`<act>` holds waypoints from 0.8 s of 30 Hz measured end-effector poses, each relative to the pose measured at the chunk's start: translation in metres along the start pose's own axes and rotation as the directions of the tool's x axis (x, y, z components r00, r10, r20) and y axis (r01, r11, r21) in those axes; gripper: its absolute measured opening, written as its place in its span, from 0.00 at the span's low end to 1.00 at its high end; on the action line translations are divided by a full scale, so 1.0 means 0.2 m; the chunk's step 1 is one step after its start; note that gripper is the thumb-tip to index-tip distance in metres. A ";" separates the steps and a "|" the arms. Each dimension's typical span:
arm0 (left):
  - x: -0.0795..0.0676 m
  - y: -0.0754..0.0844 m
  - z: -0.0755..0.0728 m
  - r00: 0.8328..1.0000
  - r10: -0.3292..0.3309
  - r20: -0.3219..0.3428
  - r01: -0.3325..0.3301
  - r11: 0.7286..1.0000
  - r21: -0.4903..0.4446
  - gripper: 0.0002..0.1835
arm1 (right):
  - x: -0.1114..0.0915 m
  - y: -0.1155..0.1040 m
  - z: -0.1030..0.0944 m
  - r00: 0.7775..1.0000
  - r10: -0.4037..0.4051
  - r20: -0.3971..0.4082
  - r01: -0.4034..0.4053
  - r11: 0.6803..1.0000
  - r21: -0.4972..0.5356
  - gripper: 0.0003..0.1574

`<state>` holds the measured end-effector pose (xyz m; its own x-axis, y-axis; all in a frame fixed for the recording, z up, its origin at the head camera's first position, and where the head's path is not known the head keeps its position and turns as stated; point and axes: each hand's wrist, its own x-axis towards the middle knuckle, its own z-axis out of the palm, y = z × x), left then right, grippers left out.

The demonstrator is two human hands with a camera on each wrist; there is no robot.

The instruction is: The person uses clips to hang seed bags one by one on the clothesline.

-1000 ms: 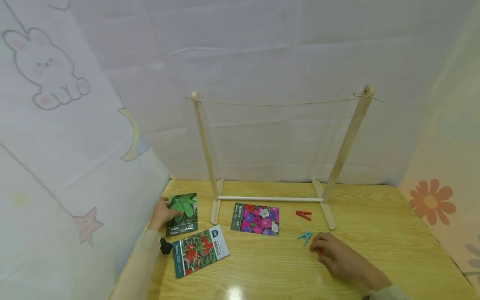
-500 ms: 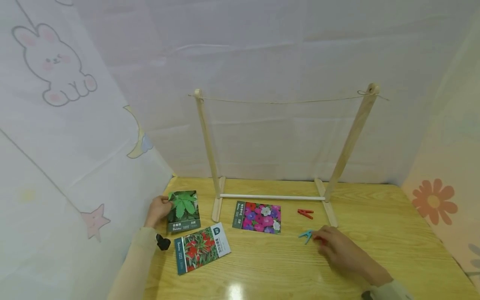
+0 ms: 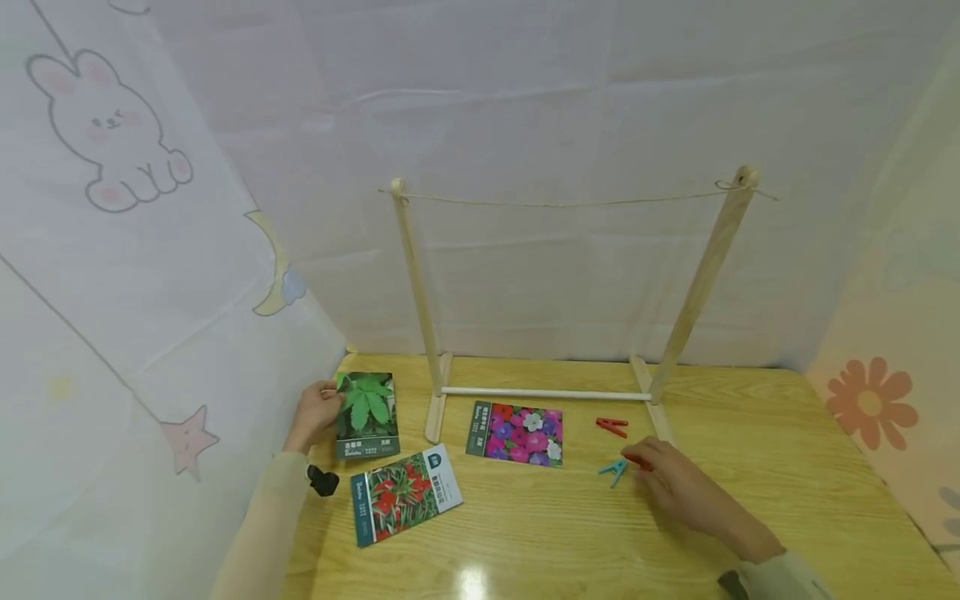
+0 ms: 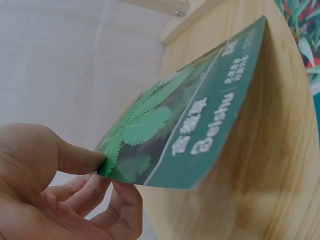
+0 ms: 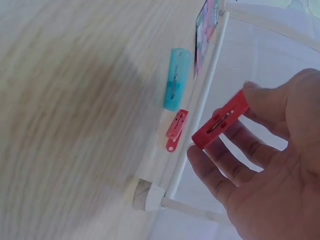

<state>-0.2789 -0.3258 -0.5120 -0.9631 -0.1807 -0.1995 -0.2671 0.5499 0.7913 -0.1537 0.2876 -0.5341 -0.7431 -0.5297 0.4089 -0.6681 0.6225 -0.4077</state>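
Observation:
My left hand [image 3: 315, 410] pinches the left edge of a seed packet [image 3: 367, 415] with a green leaf picture. In the left wrist view the thumb lies on top of the leaf packet [image 4: 150, 125], fingers beneath, and the packet is tilted up off the table. A red clothespin [image 5: 220, 120] is held between the thumb and fingers of my right hand [image 3: 678, 487], just above the table. Beside that hand lies a blue clothespin [image 3: 614, 471], and a second red clothespin [image 3: 612, 427] lies farther back.
A wooden frame [image 3: 701, 283] with a string [image 3: 555, 205] tied between its posts stands at the back. A red-flower packet [image 3: 407, 493] and a pink-and-purple flower packet [image 3: 517, 433] lie on the wooden table [image 3: 555, 533]. Fabric walls enclose the left, back and right.
My left hand has lifted the leaf packet slightly off the table, its grip now at the edge. My right hand has risen a little with the red clothespin.

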 end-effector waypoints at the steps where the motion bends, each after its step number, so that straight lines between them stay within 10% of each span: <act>1: -0.01 0.01 0.00 1.000 0.002 0.003 -0.002 1.000 -0.006 0.31 | 0.01 0.00 0.00 1.000 0.003 -0.006 -0.003 1.000 0.005 0.22; 24: -0.12 0.19 -0.06 0.991 0.129 0.027 -0.127 0.990 -0.058 0.32 | 0.15 -0.06 -0.07 0.982 0.178 0.057 -0.185 0.972 0.142 0.14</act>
<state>-0.2651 -0.3099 -0.4695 -0.9901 -0.0865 -0.1109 -0.1399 0.5203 0.8425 -0.1668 0.2725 -0.5045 -0.8514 -0.4420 0.2824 -0.5177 0.6213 -0.5882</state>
